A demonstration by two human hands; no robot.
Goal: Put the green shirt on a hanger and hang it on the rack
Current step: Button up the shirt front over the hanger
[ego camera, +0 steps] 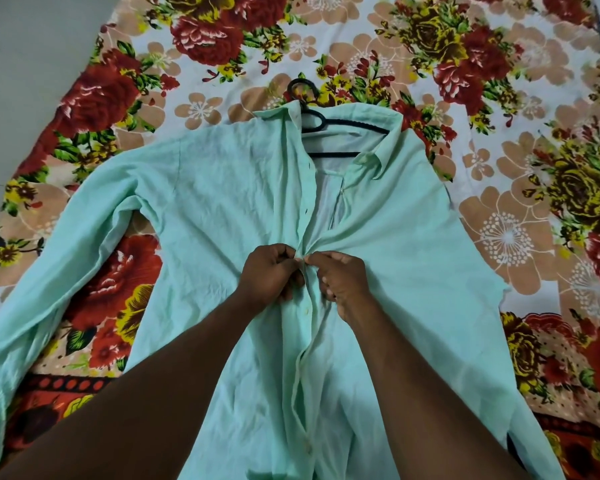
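Buttoning appears to be the step in hand. Spread flat on the floral sheet (499,98), the green shirt (205,216) has 1 sleeve flung out toward the picture's left edge. At mid-chest the left hand (271,275) pinches one front edge and the right hand (343,282) pinches the other, the 2 hands meeting at the placket. Above them the black hanger (352,125) sits inside the open collar, hook poking out. Next, I judge, the button must be seated, then the hook gripped for lifting; no rack is in view.
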